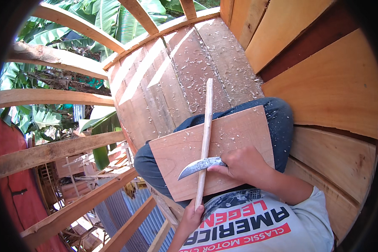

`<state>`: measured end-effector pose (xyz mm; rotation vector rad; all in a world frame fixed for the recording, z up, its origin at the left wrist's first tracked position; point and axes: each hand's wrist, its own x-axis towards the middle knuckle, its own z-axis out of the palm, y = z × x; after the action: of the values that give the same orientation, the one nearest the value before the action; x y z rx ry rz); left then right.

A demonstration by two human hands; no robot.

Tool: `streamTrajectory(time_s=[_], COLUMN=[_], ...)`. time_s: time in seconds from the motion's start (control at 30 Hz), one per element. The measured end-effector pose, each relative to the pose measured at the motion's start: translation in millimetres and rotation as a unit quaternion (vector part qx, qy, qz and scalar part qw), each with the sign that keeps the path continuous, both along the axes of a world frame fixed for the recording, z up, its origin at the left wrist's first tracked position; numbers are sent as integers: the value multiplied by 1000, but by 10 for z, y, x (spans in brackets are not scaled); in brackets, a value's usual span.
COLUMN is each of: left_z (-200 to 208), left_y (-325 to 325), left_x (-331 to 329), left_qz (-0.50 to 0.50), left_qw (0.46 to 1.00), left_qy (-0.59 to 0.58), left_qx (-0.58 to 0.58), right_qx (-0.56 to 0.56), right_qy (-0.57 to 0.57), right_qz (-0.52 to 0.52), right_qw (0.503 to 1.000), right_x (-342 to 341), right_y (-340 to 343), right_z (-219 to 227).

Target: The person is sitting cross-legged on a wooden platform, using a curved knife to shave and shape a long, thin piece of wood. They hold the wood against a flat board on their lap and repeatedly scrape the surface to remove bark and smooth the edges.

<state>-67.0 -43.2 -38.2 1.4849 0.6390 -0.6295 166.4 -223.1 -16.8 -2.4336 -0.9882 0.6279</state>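
My left hand [190, 216] is closed round the near end of a long pale whittled stick [206, 122], which slants up and away across my lap. In my right hand [244, 163] is a curved knife [196, 167], its handle hidden in the fist. The grey, speckled blade lies across the stick and its tip points left. Beneath both, a flat wooden board [243, 130] rests on my crossed legs, with a few shavings on it.
Curled shavings [197, 63] litter the plank floor [134, 109] ahead. A wooden plank wall [323, 80] stands close on my right. To the left runs a slatted railing [59, 148], with banana leaves [126, 25] and corrugated sheets [128, 214] beyond it.
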Motion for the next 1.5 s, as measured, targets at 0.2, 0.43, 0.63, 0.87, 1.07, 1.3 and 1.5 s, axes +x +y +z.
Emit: streamTrajectory(time_s=[0.2, 0.43, 0.63, 0.87, 1.07, 1.3, 1.5], left_z=[8, -46, -50, 2, 64, 8, -127], left_y=[-11, -29, -17, -23, -26, 108, 122], left_x=[-22, -65, -24, 17, 68, 136, 16], left_qz=[9, 17, 21, 53, 64, 73, 119], left_qw=[1000, 1000, 1000, 996, 993, 967, 936], left_qy=[2, 4, -4, 20, 27, 64, 101], left_qx=[9, 5, -19, -69, -98, -236, -315], right_qx=[9, 5, -25, 25, 3, 35, 9], right_qy=[-50, -37, 4, -63, 0, 22, -77], right_qz=[-153, -124, -10, -159, -54, -74, -173], right_qw=[987, 992, 1000, 985, 999, 996, 982], right_x=[380, 345, 177, 542, 263, 318, 634], right_y=[-110, -27, 35, -57, 69, 93, 49], right_z=[-83, -37, 60, -102, -18, 18, -30])
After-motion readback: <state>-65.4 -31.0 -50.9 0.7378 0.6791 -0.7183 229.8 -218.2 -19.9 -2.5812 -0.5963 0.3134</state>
